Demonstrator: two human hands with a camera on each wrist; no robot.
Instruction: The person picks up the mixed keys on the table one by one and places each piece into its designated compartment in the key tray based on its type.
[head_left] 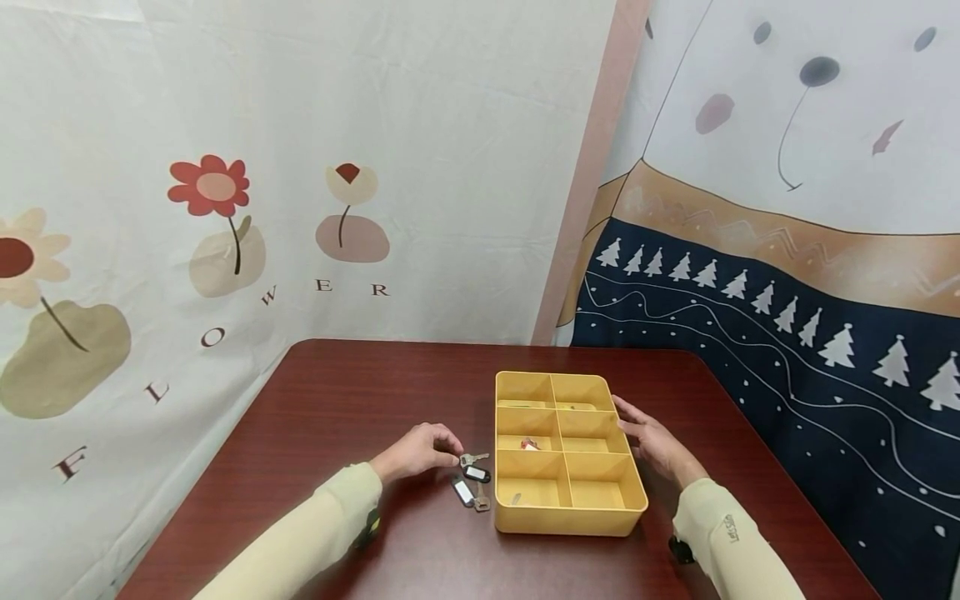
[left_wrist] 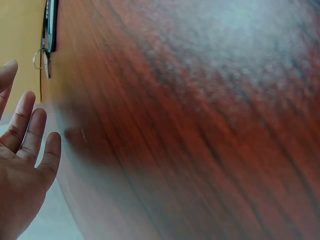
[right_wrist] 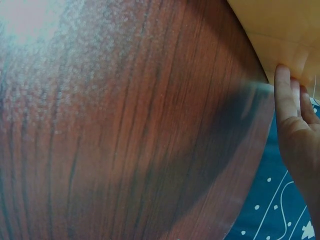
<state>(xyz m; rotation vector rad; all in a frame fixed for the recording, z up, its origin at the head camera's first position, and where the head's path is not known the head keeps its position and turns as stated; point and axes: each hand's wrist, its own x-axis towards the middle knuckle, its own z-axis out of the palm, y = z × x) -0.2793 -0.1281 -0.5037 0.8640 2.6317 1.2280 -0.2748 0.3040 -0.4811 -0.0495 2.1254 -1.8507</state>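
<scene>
Two keys lie on the table just left of the yellow box (head_left: 562, 523). The upper key (head_left: 474, 458) is beside a black-and-white key tag (head_left: 476, 474); the lower key (head_left: 482, 502) lies beside another such tag (head_left: 463, 492). My left hand (head_left: 422, 450) reaches toward the upper key, its fingertips close to it; whether they touch is unclear. In the left wrist view the visible fingers (left_wrist: 32, 132) are loosely extended. My right hand (head_left: 660, 448) rests its extended fingers (right_wrist: 283, 92) against the box's right wall. A small red-and-white item (head_left: 529, 444) sits in the middle-left compartment.
The box has several compartments, and a small pale item (head_left: 516, 498) lies in the front-left one. A dark red wooden table (head_left: 390, 375) carries everything. Behind it hang a flower-print curtain (head_left: 465, 167) and a dark blue tree-print cloth (head_left: 750, 350).
</scene>
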